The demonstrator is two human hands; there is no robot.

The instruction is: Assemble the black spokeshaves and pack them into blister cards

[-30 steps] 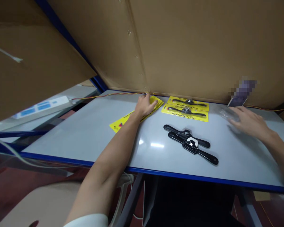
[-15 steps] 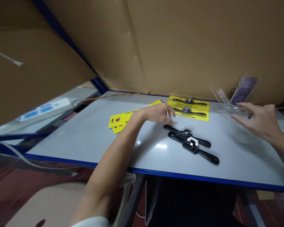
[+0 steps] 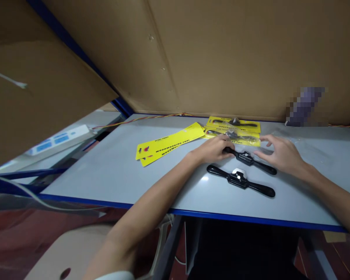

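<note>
My left hand (image 3: 216, 149) is closed on the left handle of a black spokeshave (image 3: 246, 157). Its far end lies toward my right hand (image 3: 284, 154), whose thumb and fingers are apart with nothing between them. Nearer the front edge lies a second black spokeshave (image 3: 238, 179) with a silvery plate at its middle, untouched. Behind my hands are two carded spokeshaves, a rear pack (image 3: 212, 121) and a front pack (image 3: 252, 143), on yellow cards. Clear plastic lies over the front pack. To the left, two yellow cards (image 3: 175, 142) overlap without tools on them.
A grey table (image 3: 111, 171) with a blue edge carries everything. Clear plastic (image 3: 309, 149) lies behind my right hand. A blurred purple item (image 3: 306, 107) leans on the brown back panel (image 3: 236, 58). A white power strip (image 3: 61, 138) is at left, a chair (image 3: 76, 249) below.
My right hand has let go of the clear plastic and come left. My left hand has moved right and taken hold of the farther spokeshave, which now lies farther from the nearer one.
</note>
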